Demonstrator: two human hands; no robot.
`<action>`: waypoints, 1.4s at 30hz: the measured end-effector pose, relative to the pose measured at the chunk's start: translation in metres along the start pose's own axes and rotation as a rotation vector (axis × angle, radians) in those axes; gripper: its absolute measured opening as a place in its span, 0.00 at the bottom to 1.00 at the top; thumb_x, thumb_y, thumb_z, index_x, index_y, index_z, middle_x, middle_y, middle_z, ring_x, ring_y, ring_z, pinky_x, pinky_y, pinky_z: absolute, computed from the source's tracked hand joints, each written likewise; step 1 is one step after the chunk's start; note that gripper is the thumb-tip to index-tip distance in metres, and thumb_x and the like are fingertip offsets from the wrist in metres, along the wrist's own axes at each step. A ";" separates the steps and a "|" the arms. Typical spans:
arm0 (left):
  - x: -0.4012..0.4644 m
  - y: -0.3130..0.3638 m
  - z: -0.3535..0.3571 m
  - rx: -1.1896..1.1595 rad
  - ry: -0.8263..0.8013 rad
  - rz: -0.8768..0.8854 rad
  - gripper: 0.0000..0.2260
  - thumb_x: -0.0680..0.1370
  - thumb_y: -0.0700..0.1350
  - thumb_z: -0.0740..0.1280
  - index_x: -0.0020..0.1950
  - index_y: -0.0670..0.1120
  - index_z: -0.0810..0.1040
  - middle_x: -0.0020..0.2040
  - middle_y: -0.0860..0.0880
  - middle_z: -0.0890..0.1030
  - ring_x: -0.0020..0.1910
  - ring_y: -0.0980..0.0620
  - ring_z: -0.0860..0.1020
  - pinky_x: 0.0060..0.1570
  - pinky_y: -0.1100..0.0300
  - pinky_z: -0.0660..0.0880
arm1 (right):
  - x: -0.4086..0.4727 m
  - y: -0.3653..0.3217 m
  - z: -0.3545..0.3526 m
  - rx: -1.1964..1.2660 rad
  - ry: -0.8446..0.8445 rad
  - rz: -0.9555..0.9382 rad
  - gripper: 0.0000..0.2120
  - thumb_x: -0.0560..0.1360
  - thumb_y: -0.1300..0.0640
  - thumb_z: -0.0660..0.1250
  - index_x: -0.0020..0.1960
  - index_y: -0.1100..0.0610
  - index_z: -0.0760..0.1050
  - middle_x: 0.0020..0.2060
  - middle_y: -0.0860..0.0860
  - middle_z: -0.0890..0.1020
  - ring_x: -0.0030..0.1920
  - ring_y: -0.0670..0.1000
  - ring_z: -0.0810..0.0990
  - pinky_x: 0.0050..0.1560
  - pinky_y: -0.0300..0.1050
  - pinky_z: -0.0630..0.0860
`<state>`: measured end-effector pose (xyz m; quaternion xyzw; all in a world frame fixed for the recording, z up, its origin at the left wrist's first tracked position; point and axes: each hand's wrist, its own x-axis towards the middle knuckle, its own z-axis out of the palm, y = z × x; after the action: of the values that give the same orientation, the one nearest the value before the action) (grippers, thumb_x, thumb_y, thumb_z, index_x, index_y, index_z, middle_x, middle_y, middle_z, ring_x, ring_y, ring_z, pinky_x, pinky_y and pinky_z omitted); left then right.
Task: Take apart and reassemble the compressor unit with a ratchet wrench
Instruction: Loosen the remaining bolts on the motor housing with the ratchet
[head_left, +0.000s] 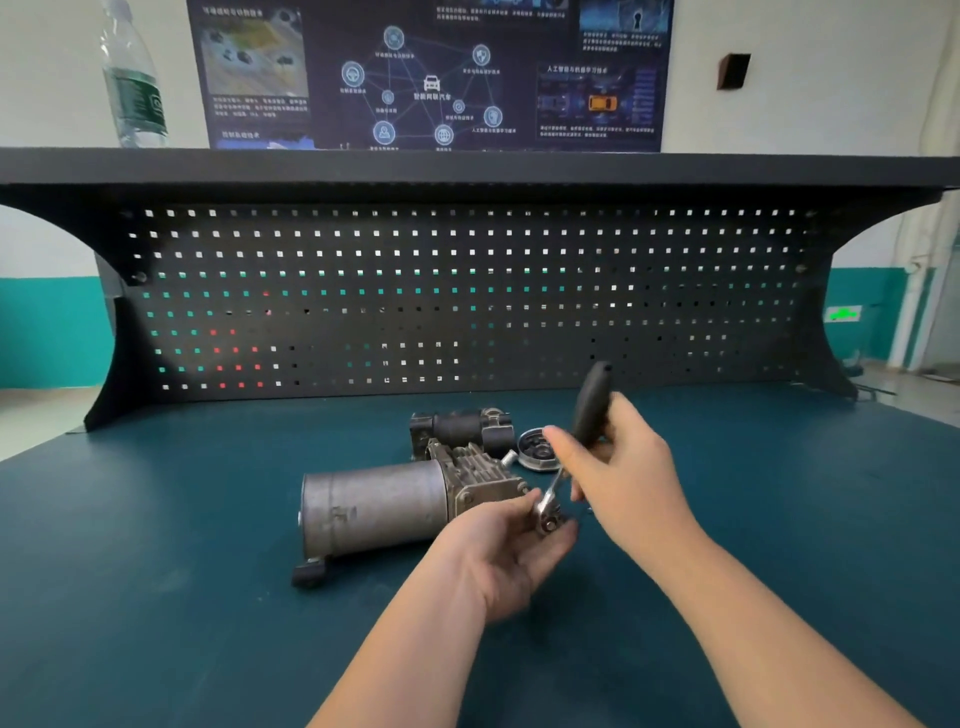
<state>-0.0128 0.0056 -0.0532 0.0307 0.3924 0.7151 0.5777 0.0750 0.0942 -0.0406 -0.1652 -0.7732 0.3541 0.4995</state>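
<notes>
The compressor unit (384, 501) lies on its side on the teal bench top: a grey metal cylinder at the left, a finned cast block and a black housing behind it. A round cover part (532, 451) lies just right of the black housing. My right hand (621, 470) grips the black handle of the ratchet wrench (589, 405), which slants down and left. My left hand (506, 545) holds the wrench's silver head (546, 514) between its fingers, right beside the compressor's block. What sits under the head is hidden.
A black pegboard panel (467, 296) stands at the back of the bench under a dark shelf (467, 166). A plastic water bottle (132, 78) stands on the shelf at the left. A dark poster (431, 73) hangs on the wall behind.
</notes>
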 end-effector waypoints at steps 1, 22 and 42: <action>0.001 -0.001 -0.001 0.013 -0.024 0.003 0.09 0.78 0.37 0.63 0.41 0.33 0.77 0.33 0.37 0.81 0.27 0.42 0.82 0.25 0.50 0.79 | -0.002 -0.003 0.002 -0.076 -0.058 -0.080 0.12 0.72 0.51 0.71 0.39 0.48 0.67 0.29 0.40 0.77 0.28 0.42 0.75 0.31 0.32 0.69; 0.012 -0.008 0.001 -0.026 -0.055 0.132 0.08 0.78 0.35 0.62 0.55 0.32 0.74 0.48 0.36 0.79 0.43 0.42 0.79 0.44 0.52 0.79 | -0.004 -0.001 0.007 0.032 0.086 -0.008 0.12 0.73 0.52 0.69 0.41 0.46 0.64 0.30 0.42 0.79 0.27 0.42 0.77 0.29 0.38 0.74; 0.010 -0.010 0.001 0.085 -0.109 0.137 0.08 0.78 0.33 0.60 0.42 0.33 0.77 0.32 0.41 0.82 0.28 0.49 0.82 0.26 0.60 0.79 | -0.015 -0.005 0.013 -0.074 -0.019 -0.135 0.06 0.73 0.46 0.66 0.44 0.43 0.68 0.33 0.45 0.77 0.33 0.47 0.77 0.36 0.43 0.75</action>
<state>-0.0078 0.0153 -0.0627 0.1210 0.3872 0.7328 0.5463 0.0703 0.0771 -0.0501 -0.1275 -0.7999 0.2923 0.5084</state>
